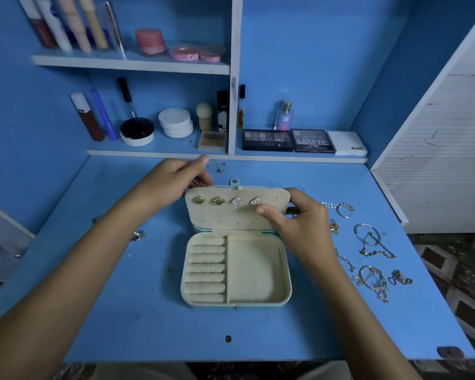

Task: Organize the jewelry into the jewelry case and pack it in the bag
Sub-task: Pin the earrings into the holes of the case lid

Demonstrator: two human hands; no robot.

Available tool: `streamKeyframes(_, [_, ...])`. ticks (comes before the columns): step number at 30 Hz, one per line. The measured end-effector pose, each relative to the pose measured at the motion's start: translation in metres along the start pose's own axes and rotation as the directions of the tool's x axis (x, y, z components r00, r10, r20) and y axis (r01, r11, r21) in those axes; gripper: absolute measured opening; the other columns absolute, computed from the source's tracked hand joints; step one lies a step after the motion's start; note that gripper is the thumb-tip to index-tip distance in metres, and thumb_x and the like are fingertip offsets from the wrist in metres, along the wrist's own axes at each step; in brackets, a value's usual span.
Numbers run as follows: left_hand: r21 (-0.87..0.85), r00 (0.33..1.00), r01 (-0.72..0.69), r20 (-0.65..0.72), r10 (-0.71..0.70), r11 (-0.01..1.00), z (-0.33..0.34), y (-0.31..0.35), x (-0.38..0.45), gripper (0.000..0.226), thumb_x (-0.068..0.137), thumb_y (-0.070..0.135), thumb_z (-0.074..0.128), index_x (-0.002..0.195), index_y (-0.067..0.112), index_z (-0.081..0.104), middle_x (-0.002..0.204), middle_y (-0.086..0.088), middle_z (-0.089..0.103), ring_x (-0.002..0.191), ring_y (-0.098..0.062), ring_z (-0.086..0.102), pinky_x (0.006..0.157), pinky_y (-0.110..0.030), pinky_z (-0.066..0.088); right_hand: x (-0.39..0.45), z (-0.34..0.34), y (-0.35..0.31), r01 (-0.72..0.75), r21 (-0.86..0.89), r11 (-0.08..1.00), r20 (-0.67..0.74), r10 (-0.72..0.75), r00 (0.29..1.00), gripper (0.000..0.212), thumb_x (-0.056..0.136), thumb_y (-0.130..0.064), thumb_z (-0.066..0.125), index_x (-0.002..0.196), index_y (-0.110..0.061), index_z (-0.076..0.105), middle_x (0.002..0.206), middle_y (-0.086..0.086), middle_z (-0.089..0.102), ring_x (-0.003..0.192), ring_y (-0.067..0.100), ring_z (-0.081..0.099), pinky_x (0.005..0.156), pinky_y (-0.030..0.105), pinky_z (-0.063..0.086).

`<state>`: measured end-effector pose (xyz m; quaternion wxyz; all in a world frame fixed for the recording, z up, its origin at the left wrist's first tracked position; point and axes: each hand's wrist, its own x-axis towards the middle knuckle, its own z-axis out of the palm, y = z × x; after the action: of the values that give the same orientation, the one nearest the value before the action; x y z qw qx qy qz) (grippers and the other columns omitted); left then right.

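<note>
Head view: the jewelry case lies open at the centre of the blue table, its lid raised toward 12 o'clock with four earrings pinned in a row. The left hand reaches behind the lid's 10 o'clock corner; its fingertips are hidden, so its grip cannot be told. The right hand pinches the lid's 3 o'clock edge, thumb on the inner face. Chains and rings lie tangled at 3 o'clock, hard to separate.

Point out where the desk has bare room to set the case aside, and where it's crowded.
Bare: the desk left of the jewelry case, and the strip between it and the front edge. Crowded: right of the case, chains and bangles lie scattered. One small piece lies by the left forearm.
</note>
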<state>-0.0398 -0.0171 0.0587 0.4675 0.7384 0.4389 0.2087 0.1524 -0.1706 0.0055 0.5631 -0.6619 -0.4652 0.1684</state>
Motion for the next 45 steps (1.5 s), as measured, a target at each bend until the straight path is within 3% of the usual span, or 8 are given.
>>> streamKeyframes(5, [-0.232, 0.96, 0.018, -0.267, -0.082, 0.973, 0.012, -0.022, -0.004, 0.044, 0.1, 0.05, 0.048, 0.071, 0.025, 0.071, 0.069, 0.011, 0.07, 0.073, -0.01, 0.06, 0.074, -0.034, 0.048, 0.006, 0.003, 0.001, -0.055, 0.04, 0.998, -0.009, 0.055, 0.998, 0.03, 0.076, -0.045, 0.082, 0.097, -0.038, 0.062, 0.088, -0.012, 0.071, 0.085, 0.011, 0.067, 0.07, 0.026, 0.054])
streamKeyframes(9, [-0.274, 0.937, -0.031, -0.344, -0.068, 0.961, 0.024, -0.039, -0.014, 0.042, 0.101, 0.047, 0.046, 0.086, 0.017, 0.071, 0.084, -0.004, 0.073, 0.075, -0.015, 0.059, 0.071, -0.034, 0.046, 0.008, 0.006, -0.002, -0.075, 0.088, 0.993, -0.028, 0.077, 0.997, 0.016, 0.095, -0.041, 0.062, 0.107, -0.03, 0.062, 0.082, -0.008, 0.066, 0.064, 0.008, 0.063, 0.058, 0.03, 0.053])
streamKeyframes(15, [-0.071, 0.939, -0.113, -0.335, 0.083, 0.991, 0.034, -0.059, -0.022, 0.041, 0.101, 0.044, 0.045, 0.089, 0.008, 0.062, 0.088, -0.017, 0.064, 0.083, -0.03, 0.059, 0.076, -0.046, 0.048, 0.017, 0.007, 0.001, -0.081, 0.007, 0.997, -0.041, 0.081, 0.996, 0.019, 0.1, -0.038, 0.054, 0.104, -0.025, 0.067, 0.094, -0.008, 0.066, 0.073, 0.002, 0.062, 0.06, 0.017, 0.05])
streamKeyframes(17, [-0.026, 0.934, -0.122, -0.341, 0.106, 0.992, 0.037, -0.064, -0.024, 0.026, 0.1, 0.035, 0.052, 0.091, 0.014, 0.065, 0.086, -0.003, 0.065, 0.077, -0.009, 0.058, 0.071, -0.026, 0.047, 0.021, 0.007, 0.004, -0.102, -0.043, 0.994, -0.044, 0.1, 0.994, 0.011, 0.1, -0.038, 0.053, 0.099, -0.035, 0.064, 0.101, -0.01, 0.066, 0.084, 0.0, 0.062, 0.066, 0.014, 0.049])
streamKeyframes(19, [0.065, 0.921, -0.145, -0.355, 0.158, 0.987, 0.041, -0.069, -0.026, 0.015, 0.099, 0.027, 0.057, 0.095, 0.017, 0.068, 0.092, 0.006, 0.065, 0.082, -0.002, 0.057, 0.069, -0.01, 0.041, 0.025, 0.009, 0.008, -0.122, -0.098, 0.988, -0.046, 0.118, 0.992, 0.013, 0.1, -0.038, 0.051, 0.095, -0.04, 0.063, 0.103, -0.012, 0.065, 0.089, 0.003, 0.062, 0.074, 0.024, 0.052])
streamKeyframes(27, [0.206, 0.9, -0.209, -0.342, 0.27, 0.956, 0.047, -0.082, -0.024, 0.03, 0.093, 0.037, 0.054, 0.107, 0.016, 0.07, 0.104, 0.012, 0.059, 0.092, -0.002, 0.058, 0.077, -0.012, 0.043, 0.029, 0.019, 0.022, -0.162, -0.19, 0.968, -0.071, 0.151, 0.986, 0.023, 0.1, -0.032, 0.052, 0.105, -0.022, 0.072, 0.093, -0.013, 0.064, 0.087, 0.015, 0.062, 0.084, 0.041, 0.053])
streamKeyframes(37, [0.206, 0.89, -0.227, -0.354, 0.289, 0.952, 0.047, -0.082, -0.026, 0.042, 0.089, 0.046, 0.05, 0.108, 0.016, 0.072, 0.104, 0.013, 0.06, 0.091, -0.002, 0.059, 0.078, -0.016, 0.047, 0.046, 0.019, 0.031, -0.088, -0.343, 0.935, -0.076, 0.066, 0.995, 0.04, 0.098, -0.029, 0.052, 0.066, -0.006, 0.062, 0.076, 0.006, 0.063, 0.073, 0.023, 0.057, 0.063, 0.029, 0.035])
streamKeyframes(45, [0.184, 0.888, -0.232, -0.361, 0.285, 0.955, 0.045, -0.079, -0.027, 0.037, 0.09, 0.041, 0.053, 0.108, 0.015, 0.072, 0.102, 0.014, 0.059, 0.092, 0.0, 0.058, 0.076, -0.01, 0.044, 0.08, 0.043, 0.002, 0.133, -0.366, 0.921, -0.007, -0.146, 0.989, 0.015, 0.096, -0.019, 0.06, 0.097, -0.015, 0.075, 0.092, -0.004, 0.067, 0.082, 0.017, 0.058, 0.065, 0.017, 0.037])
